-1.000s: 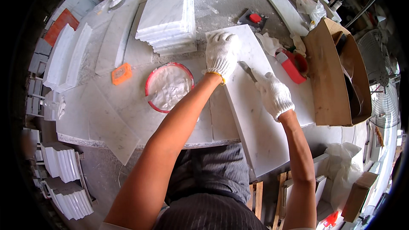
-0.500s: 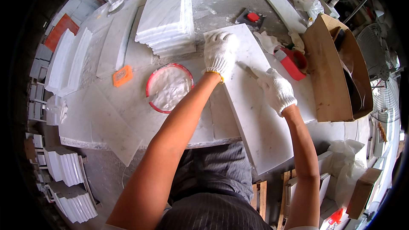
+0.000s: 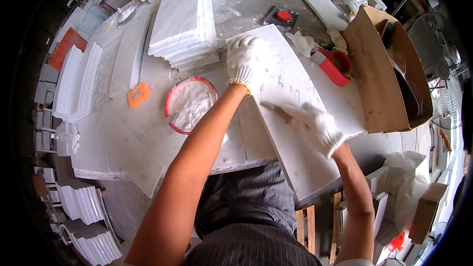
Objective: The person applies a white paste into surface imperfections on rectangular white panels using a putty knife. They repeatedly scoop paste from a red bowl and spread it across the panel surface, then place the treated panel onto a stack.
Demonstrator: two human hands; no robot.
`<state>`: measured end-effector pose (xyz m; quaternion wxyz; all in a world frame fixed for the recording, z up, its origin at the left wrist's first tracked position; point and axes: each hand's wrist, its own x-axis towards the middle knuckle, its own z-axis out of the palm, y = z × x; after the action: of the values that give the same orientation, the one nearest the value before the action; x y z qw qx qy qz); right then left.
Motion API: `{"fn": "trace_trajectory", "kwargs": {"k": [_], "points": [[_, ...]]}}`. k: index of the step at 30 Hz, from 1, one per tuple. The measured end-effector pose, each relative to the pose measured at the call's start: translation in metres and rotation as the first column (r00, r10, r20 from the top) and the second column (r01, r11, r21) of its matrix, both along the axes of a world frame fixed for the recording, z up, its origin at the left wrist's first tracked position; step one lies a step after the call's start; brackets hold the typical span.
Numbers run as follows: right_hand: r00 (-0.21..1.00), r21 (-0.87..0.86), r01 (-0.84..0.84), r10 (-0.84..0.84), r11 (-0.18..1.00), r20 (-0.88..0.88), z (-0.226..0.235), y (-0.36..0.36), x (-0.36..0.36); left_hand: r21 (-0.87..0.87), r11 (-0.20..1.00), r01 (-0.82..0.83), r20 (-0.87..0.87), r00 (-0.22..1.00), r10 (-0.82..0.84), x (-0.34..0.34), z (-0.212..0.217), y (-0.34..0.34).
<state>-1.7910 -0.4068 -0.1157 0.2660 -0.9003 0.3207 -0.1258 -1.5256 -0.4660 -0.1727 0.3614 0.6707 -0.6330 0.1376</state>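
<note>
Steadying the marble slab [image 3: 295, 118] flat-palmed at twelve o'clock, left hand [image 3: 245, 61] grips nothing; right hand [image 3: 315, 125] closes on a scraper [image 3: 276, 111]. Advise a low blade angle.

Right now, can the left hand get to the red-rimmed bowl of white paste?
Probably yes. The left hand lies flat on the marble slab, and the red-rimmed bowl sits just to its left on the bench, uncovered, with only bare stone between them. The right hand works the slab on the other side.
</note>
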Motion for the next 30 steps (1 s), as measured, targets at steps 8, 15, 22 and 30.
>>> {"fn": "trace_trajectory", "kwargs": {"k": [8,15,22,30], "points": [[0.873,0.031,0.275,-0.264,0.961,0.411,-0.009,0.089,-0.021,0.116,0.992,-0.047,0.136,0.99,0.031,-0.003,0.0,-0.003],[0.802,0.163,0.36,-0.394,0.919,0.449,-0.017,0.097,-0.017,0.439,0.893,-0.098,0.368,0.926,-0.079,-0.011,0.019,0.011],[0.742,0.179,0.41,-0.441,0.894,0.504,-0.021,0.097,-0.033,0.305,0.889,0.343,0.156,0.902,-0.402,-0.064,0.019,0.06],[0.769,0.09,0.373,-0.362,0.924,0.527,-0.023,0.097,-0.021,0.411,0.891,0.196,0.272,0.906,-0.325,-0.072,0.025,0.096]]}}
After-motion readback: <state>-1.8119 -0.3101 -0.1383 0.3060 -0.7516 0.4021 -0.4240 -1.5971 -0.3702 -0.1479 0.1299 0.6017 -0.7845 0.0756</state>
